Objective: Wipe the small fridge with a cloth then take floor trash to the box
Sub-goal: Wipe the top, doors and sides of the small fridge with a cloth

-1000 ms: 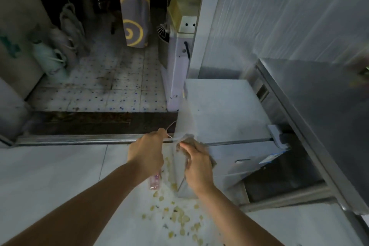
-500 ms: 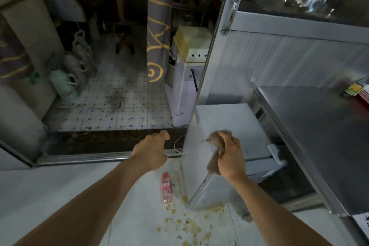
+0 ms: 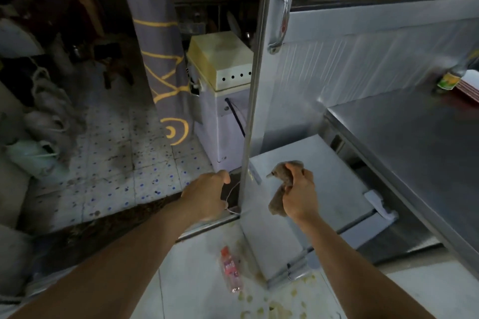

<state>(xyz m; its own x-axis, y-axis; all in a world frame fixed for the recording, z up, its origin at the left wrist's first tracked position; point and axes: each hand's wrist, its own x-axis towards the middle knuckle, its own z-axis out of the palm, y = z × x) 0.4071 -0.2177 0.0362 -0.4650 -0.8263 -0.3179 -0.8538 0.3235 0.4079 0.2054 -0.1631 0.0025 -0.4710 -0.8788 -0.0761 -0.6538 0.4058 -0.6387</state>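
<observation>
Lifted off the fridge (image 3: 311,171) top, right hand (image 3: 298,199) grips the soft, light cloth (image 3: 281,184) bunched; left hand (image 3: 207,197) hangs loosely curled, holding nothing.

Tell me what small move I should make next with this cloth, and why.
Probably lower the right hand and press the brown cloth flat onto the small fridge top. The cloth is bunched in that hand just above the lid, not spread on it. The left hand holds nothing, and the bottle and scraps on the floor can wait.
</observation>
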